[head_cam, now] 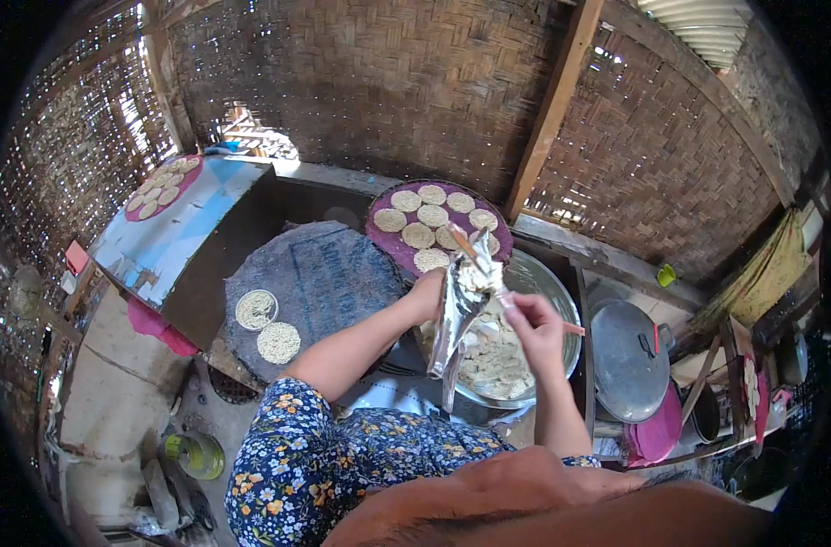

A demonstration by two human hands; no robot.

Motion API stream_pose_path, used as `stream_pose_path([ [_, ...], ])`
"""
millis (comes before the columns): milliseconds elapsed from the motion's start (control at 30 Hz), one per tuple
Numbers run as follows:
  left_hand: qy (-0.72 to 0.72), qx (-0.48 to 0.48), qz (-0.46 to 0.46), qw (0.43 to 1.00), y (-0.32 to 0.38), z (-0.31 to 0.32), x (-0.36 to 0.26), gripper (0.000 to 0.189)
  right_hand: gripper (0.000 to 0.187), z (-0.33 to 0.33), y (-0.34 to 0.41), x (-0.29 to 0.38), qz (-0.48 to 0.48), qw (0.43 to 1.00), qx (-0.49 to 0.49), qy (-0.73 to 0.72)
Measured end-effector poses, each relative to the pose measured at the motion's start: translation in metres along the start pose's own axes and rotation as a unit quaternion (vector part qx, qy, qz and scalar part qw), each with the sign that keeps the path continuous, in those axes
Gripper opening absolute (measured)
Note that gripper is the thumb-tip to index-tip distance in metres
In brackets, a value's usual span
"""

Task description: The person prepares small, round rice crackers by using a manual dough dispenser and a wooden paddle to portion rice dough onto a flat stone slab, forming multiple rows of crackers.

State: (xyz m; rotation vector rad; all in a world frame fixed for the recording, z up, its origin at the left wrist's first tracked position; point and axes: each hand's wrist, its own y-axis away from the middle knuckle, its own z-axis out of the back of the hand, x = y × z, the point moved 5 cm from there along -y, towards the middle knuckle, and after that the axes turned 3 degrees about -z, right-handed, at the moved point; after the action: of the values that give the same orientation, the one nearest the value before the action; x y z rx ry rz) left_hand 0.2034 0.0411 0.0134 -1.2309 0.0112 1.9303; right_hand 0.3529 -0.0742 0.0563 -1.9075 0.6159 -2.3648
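A metal press with a wooden handle (462, 244), its metal body (450, 321) shiny, is gripped by my left hand (429, 294) above a wide metal basin. Pale dough (480, 277) sits at the press's opening. My right hand (535, 321) holds a utensil with a pinkish handle (574, 329) against this dough; its tip is hidden. More dough (494, 362) fills the metal basin (571, 301) below. To the left, a round cloth-covered board (333, 273) bears a ring mould (257, 310) with squiggly dough inside and a flat dough disc (279, 343) touching or nearly touching it.
Behind the basin, a round purple tray (381, 249) carries several dough discs. Another tray (176, 195) of discs rests on a blue-and-white box top (142, 236) at left. A large lidded pot (631, 362) stands at right. A plastic jug (200, 457) is on the floor at lower left.
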Motion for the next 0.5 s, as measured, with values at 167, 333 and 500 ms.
stream_pose_path([
  [167, 0.494, 0.001, 0.091, 0.864, -0.008, 0.017, 0.006, 0.03, 0.017, 0.037, 0.018, -0.007, 0.026, 0.993, -0.072, 0.085],
  [333, 0.199, -0.017, -0.033, 0.979, -0.015, -0.002, 0.011, 0.026, 0.016, 0.007, 0.021, 0.023, 0.202, 0.912, -0.147, 0.326],
  [500, 0.563, 0.017, 0.14, 0.815, -0.015, -0.005, 0.023, 0.017, 0.016, 0.019, 0.043, 0.016, 0.163, 0.949, -0.087, 0.254],
])
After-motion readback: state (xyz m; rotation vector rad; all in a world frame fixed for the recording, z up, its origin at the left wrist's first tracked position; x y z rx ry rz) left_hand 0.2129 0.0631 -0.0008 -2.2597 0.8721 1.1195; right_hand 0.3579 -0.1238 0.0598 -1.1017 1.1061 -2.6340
